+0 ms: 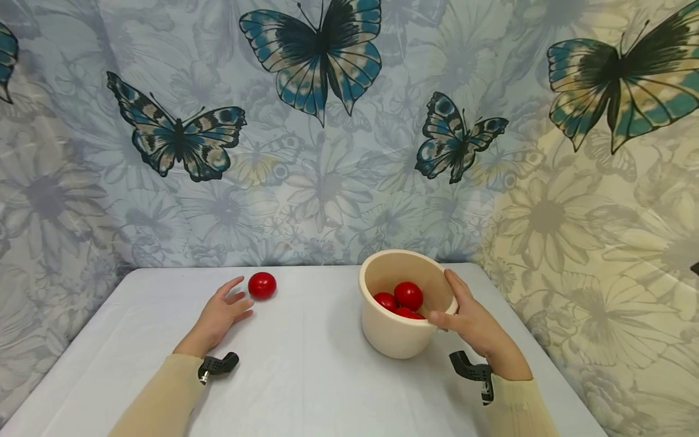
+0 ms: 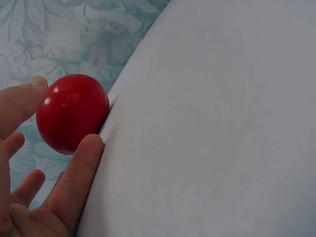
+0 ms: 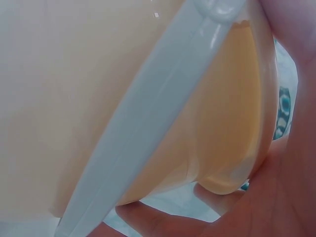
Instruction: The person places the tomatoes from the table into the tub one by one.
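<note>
A glossy red ball sits on the white table toward the back left. Just left of it is my left hand, its fingers spread and loosely bent. In the left wrist view, thumb and fingertips reach close around the ball without a closed grip. My right hand grips the right side of a cream bucket, thumb at the near rim and fingers along the far side. The bucket tilts slightly and holds several red balls. Its pale handle crosses the right wrist view diagonally.
White cloth covers the table, whose back edge meets a butterfly-patterned curtain. More patterned curtain stands along both sides. Each wrist wears a black camera mount.
</note>
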Motion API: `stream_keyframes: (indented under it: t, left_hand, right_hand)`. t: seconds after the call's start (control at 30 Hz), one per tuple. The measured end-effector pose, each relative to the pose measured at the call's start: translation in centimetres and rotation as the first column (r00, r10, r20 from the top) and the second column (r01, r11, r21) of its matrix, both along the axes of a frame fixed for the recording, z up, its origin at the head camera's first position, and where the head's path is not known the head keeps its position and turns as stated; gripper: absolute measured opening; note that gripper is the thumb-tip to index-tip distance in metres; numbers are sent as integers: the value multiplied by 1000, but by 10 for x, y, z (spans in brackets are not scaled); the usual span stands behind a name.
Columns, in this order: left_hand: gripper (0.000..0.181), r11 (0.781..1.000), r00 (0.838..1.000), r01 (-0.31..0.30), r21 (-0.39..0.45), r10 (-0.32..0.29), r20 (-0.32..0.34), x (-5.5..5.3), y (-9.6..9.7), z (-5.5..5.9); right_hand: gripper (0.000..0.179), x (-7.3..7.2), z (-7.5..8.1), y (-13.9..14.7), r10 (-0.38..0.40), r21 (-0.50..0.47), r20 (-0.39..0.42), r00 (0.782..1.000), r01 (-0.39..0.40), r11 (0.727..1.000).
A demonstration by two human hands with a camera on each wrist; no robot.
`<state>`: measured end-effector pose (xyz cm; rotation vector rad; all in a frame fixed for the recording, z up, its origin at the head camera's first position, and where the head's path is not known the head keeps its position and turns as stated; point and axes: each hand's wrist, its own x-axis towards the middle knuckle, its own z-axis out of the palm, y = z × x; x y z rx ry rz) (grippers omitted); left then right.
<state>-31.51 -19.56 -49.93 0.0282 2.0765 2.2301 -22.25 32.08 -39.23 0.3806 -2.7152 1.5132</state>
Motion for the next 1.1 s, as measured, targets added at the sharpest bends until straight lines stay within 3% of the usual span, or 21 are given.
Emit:
stream_keyframes:
  t: [0.23, 0.43, 0.7, 0.8, 0.93, 1.1]
  left_hand:
    - [86, 1000, 1000, -14, -12, 14, -4, -16, 8, -1]
    - [84, 998, 999, 11, -64, -13, -42, -25, 15, -1]
    - [80, 997, 997, 31, -65, -35, -69, -35, 20, -4]
    - [76, 983, 996, 14, -185, -31, -88, -39, 21, -4]
    - [71, 935, 993, -20, -353, -24, -118, -42, 23, -4]
    - [68, 924, 993, -48, -379, 3, -118, -39, 24, -6]
  right_hand:
    - [109, -1, -1, -1, 7, -8, 2, 1000, -7, 1000]
    - [109, 0, -1, 1, 4, 0, -6, 1000, -4, 1000]
    - [109, -2, -3, 2, 17, -21, 0, 1000, -17, 1000]
    - [108, -2, -2, 2, 13, -16, -2, 1000, -13, 1000]
    - [109, -1, -1, 1, 12, -19, 4, 1000, -12, 1000]
    - [109, 0, 1, 0, 13, -24, 12, 1000, -13, 1000]
